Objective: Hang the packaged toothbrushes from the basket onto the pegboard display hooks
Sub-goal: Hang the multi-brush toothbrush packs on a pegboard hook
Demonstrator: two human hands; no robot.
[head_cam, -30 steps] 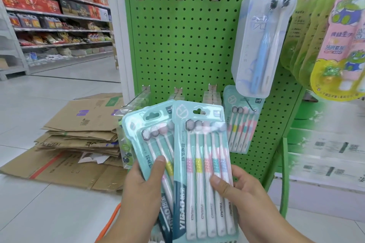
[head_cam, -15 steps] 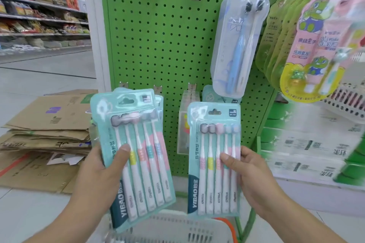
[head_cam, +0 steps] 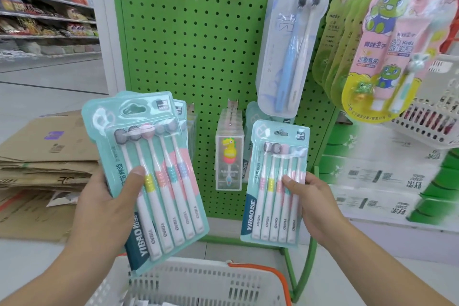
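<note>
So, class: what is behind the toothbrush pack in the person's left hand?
Behind the front pack in the left hand, the edge of a second matching pack shows. Most of it is covered, so any further packs cannot be seen.

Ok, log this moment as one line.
left hand: holds stacked toothbrush packs | right hand: holds single pack at lower hook | basket: below | stage: hanging

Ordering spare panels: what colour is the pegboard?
Bright green pegboard, clearest in the head view.
</note>
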